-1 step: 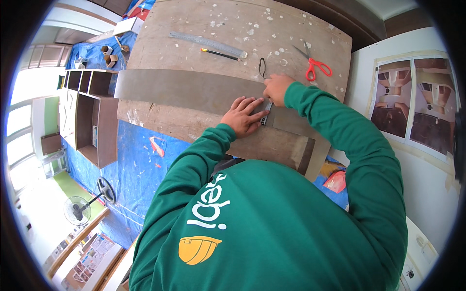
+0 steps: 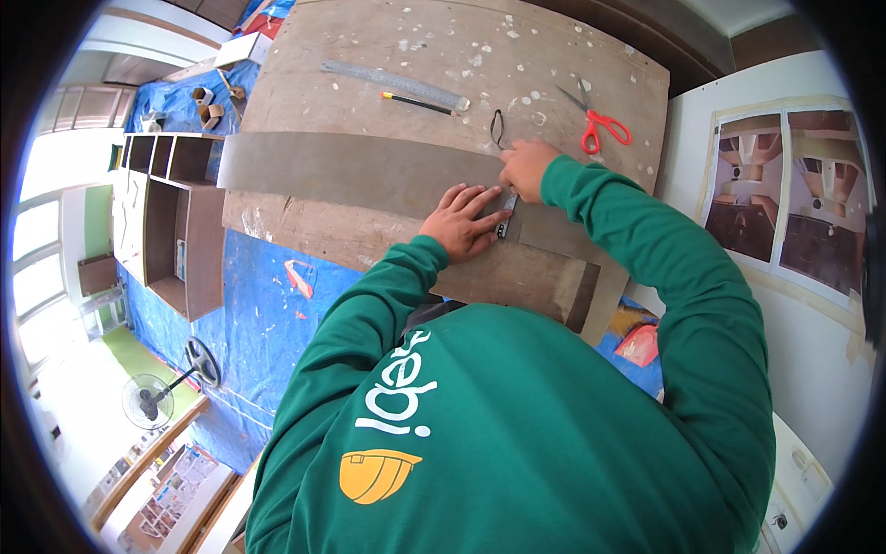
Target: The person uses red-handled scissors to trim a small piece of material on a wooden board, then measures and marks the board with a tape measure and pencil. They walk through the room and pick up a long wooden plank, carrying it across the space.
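Observation:
A long grey-brown sheet strip point(image 2: 351, 174) lies across the worktable. My left hand point(image 2: 461, 222) rests on it with fingers spread flat, some fingertips on a narrow silvery strip with a black end point(image 2: 504, 222), perhaps a ruler or tape blade. At the upper end of that silvery piece, my right hand point(image 2: 528, 170) is closed in a pinch; what it grips is hidden. A thin black cord loop point(image 2: 497, 127) sticks out just beyond the right fingers. Farther off on the table are a clear ruler point(image 2: 392, 81), a black-and-yellow pencil point(image 2: 417, 102) and red-handled scissors point(image 2: 598, 127).
The wooden worktable point(image 2: 369, 37) is spotted with white paint. Blue tarpaulin point(image 2: 268, 342) covers the floor at left, where a brown shelf unit point(image 2: 203, 245) and a fan point(image 2: 152, 399) stand. To the right, a white wall panel carries taped photos point(image 2: 748, 175).
My right hand has shifted very slightly to the left. My left hand and the things on the table stay where they were.

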A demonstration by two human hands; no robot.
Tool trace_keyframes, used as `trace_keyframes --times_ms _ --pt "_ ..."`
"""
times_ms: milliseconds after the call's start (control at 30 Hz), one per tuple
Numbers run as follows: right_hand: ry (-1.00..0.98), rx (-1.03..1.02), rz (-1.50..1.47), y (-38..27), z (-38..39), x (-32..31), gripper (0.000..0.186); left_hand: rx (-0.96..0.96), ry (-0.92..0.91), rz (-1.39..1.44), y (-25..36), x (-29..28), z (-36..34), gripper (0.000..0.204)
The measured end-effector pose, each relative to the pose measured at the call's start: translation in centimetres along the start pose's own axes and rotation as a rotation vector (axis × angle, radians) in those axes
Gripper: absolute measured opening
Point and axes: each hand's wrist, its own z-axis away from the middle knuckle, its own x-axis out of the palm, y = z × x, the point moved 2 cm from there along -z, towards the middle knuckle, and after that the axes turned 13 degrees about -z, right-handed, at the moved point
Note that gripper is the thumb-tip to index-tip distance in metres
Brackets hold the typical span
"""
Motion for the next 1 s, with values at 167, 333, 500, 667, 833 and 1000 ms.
trace_keyframes --times_ms 167,333,500,667,833,1000 --pt "-0.002 -0.025 0.022 -0.5 -0.1 -0.7 0.022 -0.004 0.014 0.004 0.1 -0.1 0.1 0.047" --pt "0.033 -0.048 -0.059 0.1 0.4 0.3 0.022 -0.001 0.03 -0.013 0.7 -0.2 0.4 0.048" --pt "0.062 -0.042 -0.173 1.3 -0.3 0.7 0.027 0.003 0.051 -0.036 0.5 0.1 0.2 0.047" --pt "0.078 -0.017 -0.265 2.4 -0.6 0.4 0.033 0.013 0.06 -0.069 0.1 0.3 -0.1 0.047" --pt "0.133 0.007 -0.342 2.6 -0.2 -0.1 0.039 0.023 0.053 -0.099 0.1 0.5 -0.1 0.048" --pt "0.198 -0.021 -0.381 3.1 -0.1 0.1 0.048 0.029 0.02 -0.126 0.1 0.8 -0.1 0.049"
